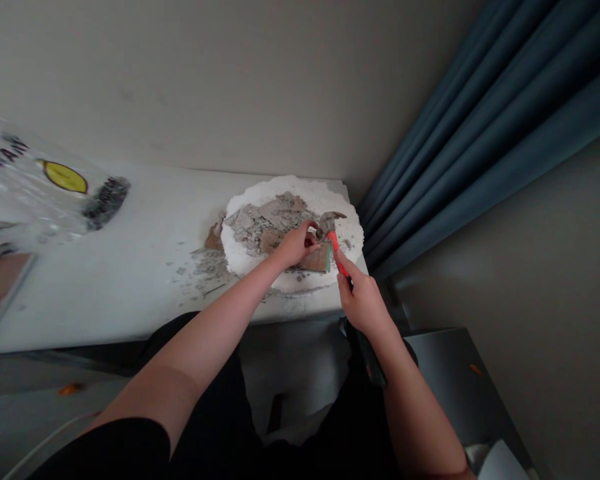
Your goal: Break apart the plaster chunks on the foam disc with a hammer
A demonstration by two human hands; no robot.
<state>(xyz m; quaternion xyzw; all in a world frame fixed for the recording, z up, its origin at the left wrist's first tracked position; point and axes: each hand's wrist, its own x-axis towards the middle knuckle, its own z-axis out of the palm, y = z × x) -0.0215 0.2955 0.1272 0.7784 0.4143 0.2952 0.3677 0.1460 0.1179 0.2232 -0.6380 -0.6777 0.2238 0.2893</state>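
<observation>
My right hand (363, 300) is closed around the red and black handle of a small hammer (333, 233), whose metal claw head rests over a pile of broken grey and brown fragments (263, 223). The fragments lie on a round white foam slab (290, 193) at the right end of a white table (130, 267). My left hand (296, 244) is curled in a pinch on the pile, right beside the hammer head, holding a small piece I cannot make out.
Grey crumbs and dust (205, 267) are scattered on the table left of the slab. A clear plastic bag with a yellow label (45, 193) lies at the far left, with a brown board (0, 287) below it. Dark blue curtains (480, 133) hang at right.
</observation>
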